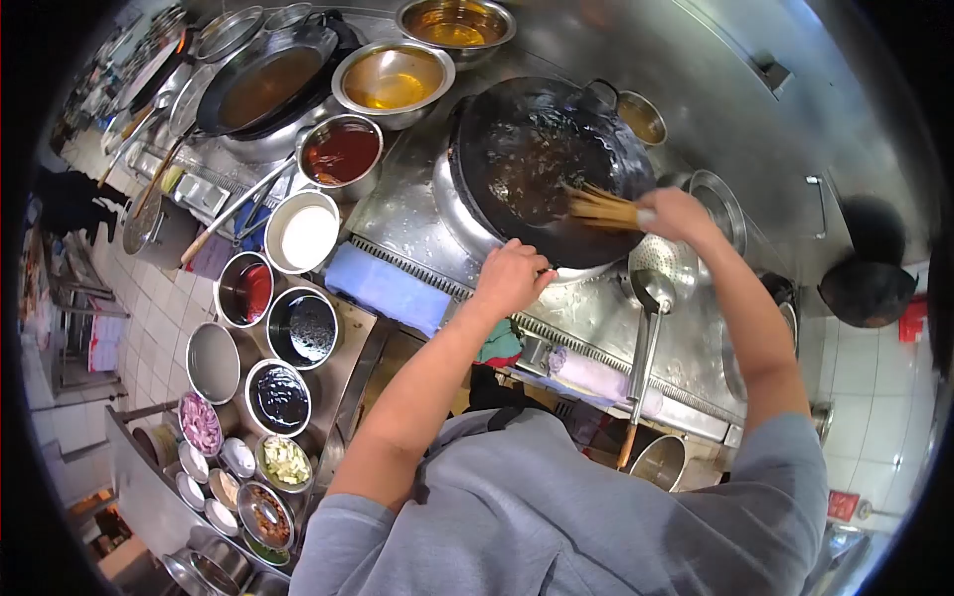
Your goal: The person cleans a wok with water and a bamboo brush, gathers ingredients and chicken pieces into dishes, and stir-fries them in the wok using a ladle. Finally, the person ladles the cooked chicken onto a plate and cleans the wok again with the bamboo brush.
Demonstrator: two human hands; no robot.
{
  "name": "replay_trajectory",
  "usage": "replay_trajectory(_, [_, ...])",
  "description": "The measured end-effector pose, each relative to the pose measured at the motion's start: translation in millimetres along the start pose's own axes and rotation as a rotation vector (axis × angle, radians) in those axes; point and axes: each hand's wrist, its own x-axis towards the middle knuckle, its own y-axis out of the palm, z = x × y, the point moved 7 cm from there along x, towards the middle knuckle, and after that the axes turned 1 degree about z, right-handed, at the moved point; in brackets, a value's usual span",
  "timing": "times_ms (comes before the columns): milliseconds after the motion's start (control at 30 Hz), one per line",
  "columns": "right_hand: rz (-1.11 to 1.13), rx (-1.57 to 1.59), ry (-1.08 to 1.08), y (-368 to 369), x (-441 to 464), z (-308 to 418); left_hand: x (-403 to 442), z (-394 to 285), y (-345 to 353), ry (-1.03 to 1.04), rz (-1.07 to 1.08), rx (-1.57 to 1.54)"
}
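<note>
Tan bamboo brush (602, 208) tilted inside black wok (479, 136), dark liquid (532, 184) pooled.

"Who was at work?"

"A grey-clad person (556, 497) gripped a bamboo brush (604, 209) in the right hand (671, 215) inside a black wok (481, 159) of brown liquid (527, 187), the left hand (514, 275) at its near rim."

"What stood nearby?"

"Two bowls (402, 118) of amber liquid (397, 91), far left; a perforated skimmer (661, 258) lay right."

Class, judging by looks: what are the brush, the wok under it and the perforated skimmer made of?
Brush: probably bamboo, matte; pale, stiff, split strands show.
Wok: likely iron or steel, dark, glossy where wet.
Perforated skimmer: seemingly stainless steel, shiny, with bright silvery reflections.
</note>
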Motion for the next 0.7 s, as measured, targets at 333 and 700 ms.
replay_trajectory(333, [-0.304, 0.323, 0.225, 51.5, 16.9, 79.0, 2.2, -2.3, -1.7, 0.013, 0.009, 0.005])
replay_trajectory(700, [-0.699, 0.9, 0.343, 73.8, 108.0, 96.5, 4.9, -5.1, 3.0, -0.023, 0.109, 0.097])
